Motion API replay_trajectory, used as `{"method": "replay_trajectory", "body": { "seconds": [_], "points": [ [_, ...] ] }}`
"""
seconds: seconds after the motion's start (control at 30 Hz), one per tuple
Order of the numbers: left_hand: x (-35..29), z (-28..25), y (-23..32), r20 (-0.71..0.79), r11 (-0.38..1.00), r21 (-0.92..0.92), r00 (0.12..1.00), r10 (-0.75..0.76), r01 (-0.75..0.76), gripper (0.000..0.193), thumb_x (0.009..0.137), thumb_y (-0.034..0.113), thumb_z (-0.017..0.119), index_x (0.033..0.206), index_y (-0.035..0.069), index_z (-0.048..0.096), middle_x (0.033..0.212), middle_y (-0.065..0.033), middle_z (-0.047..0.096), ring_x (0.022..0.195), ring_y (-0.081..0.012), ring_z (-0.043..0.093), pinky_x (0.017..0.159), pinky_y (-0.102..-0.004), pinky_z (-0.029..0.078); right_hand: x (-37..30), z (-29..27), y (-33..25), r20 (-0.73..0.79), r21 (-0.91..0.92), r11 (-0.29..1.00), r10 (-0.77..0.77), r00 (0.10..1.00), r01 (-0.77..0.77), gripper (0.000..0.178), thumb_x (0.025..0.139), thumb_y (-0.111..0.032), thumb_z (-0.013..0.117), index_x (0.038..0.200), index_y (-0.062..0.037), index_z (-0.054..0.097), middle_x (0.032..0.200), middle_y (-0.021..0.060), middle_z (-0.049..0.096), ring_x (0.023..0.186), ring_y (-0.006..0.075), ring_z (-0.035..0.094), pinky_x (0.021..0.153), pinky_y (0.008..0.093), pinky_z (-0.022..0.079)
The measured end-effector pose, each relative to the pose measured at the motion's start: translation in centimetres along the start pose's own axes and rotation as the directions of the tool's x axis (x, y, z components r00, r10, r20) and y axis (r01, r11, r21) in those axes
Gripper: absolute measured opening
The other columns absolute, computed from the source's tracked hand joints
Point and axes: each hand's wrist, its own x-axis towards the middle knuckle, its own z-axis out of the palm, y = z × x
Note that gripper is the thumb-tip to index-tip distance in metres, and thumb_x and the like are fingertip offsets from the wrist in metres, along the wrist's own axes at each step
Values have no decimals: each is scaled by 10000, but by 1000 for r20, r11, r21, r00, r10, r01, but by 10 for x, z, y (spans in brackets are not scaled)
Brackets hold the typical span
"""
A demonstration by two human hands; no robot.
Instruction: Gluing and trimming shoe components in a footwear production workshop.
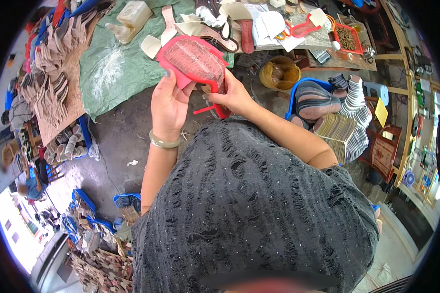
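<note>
Both hands hold up a red insole (193, 57), its wide end pointing away from me. Its middle is rough and brownish, and a red edging surrounds it. My left hand (170, 105) grips a loose red flap at the near left side, thumb on top. My right hand (235, 95) is closed round the narrow part on the right, where a thin red strip (204, 110) sticks out to the left. Just beyond, on the worktable, lie more insoles (247, 36) with white pieces (151, 46) beside them. Fingers under the insole are hidden.
Green sheeting (107, 78) with white powder covers the table's left part, under a plastic bottle (134, 14). An orange-red basket (348, 39) holds small brown pieces. On the right stand a yellow bucket (280, 73) and a blue crate (292, 100) with stacked insoles.
</note>
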Motion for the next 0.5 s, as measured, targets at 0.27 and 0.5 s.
{"method": "replay_trajectory", "body": {
  "seconds": [0.27, 0.5],
  "points": [
    [72, 17, -11, 13, 987, 109, 993, 115, -116, 358, 924, 244, 552, 1180, -4, 513, 1168, -101, 585, 1075, -218, 574, 956, -370, 465, 54, -33, -24, 151, 387, 903, 139, 979, -188, 502, 754, -13, 658, 1196, -58, 425, 915, 8, 525, 792, 76, 526, 700, 225, 442],
    [120, 44, -27, -70, 979, 154, 987, 146, -134, 249, 908, 151, 580, 1089, -18, 545, 1050, -94, 625, 963, -195, 616, 889, -324, 489, 83, -66, -31, 175, 385, 889, 193, 965, -247, 497, 779, -92, 626, 1228, -82, 411, 918, 15, 505, 762, 77, 502, 642, 219, 416]
  ]
}}
